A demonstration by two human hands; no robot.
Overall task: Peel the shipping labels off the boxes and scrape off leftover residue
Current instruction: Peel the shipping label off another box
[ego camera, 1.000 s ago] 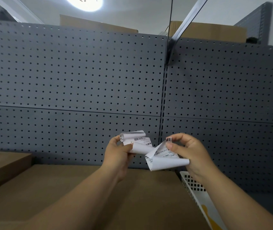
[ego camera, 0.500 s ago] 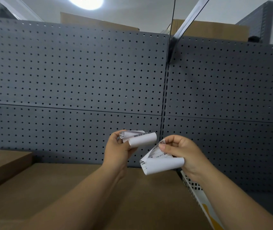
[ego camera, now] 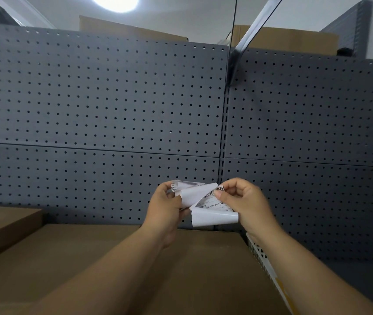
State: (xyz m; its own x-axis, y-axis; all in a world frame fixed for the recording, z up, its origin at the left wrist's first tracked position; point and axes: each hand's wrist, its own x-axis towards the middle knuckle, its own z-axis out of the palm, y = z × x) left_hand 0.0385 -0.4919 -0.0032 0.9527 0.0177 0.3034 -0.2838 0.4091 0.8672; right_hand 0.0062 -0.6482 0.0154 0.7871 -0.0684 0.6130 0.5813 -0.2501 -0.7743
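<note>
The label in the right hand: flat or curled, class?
Curled. The label rolls into a tube along its bottom; the right hand pinches its top.

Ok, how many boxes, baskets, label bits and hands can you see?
Boxes: 4
Basket: 1
Label bits: 2
Hands: 2
Total: 9
</note>
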